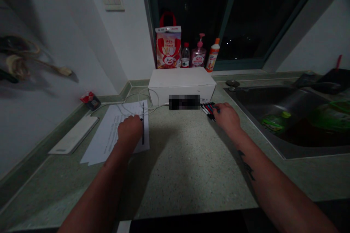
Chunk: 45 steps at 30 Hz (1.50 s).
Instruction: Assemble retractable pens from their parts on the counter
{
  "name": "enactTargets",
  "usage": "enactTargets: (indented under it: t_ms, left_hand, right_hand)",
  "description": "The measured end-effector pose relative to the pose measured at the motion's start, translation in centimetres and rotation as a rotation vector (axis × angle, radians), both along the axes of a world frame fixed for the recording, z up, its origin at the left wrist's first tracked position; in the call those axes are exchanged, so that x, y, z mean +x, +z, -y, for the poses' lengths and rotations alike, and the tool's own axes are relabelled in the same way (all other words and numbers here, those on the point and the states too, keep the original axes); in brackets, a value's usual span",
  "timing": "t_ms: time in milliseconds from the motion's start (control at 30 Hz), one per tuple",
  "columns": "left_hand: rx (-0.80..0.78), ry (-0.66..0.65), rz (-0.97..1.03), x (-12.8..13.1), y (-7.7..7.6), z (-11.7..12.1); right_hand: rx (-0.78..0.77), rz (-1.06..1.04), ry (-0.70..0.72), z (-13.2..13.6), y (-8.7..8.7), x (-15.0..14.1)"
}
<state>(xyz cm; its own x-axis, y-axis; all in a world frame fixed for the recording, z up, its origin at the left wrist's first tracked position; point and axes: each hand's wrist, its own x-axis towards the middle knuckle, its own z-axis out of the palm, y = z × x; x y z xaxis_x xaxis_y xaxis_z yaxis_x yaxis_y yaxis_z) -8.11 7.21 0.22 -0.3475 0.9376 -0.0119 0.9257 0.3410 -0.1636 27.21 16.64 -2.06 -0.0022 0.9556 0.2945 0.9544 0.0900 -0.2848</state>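
My left hand (130,130) is closed above printed paper sheets (109,131) on the left of the counter. A small dark tip shows at its fingers; the rest of what it holds is hidden. Over on the right, my right hand (226,117) has its fingers pinched at the near right side of a row of pens (207,110), on a dark one. The pens lie side by side, with white, red, blue and black parts. Just left of them, a dark device (184,102) with a blurred front leans by the white box (183,77), a cable running from it.
A white power bank-like slab (75,136) and a small red and dark pack (90,101) lie at the left wall. Behind the box stand a bag (168,49) and bottles (198,54). The sink (257,123) lies right, holding a green bottle (275,122).
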Motion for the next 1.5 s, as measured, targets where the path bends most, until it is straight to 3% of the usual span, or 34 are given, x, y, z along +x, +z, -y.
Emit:
enactTargets:
  t_ms: [267,1500]
  left_hand:
    - [0.015,-0.074,0.004,1.2,0.2,0.4]
    - [-0.062,-0.066,0.003,1.0,0.5,0.6]
  right_hand:
    - [-0.015,0.015,0.034,0.2,-0.1,-0.4]
    - [-0.015,0.008,0.072,0.7,-0.1,-1.0]
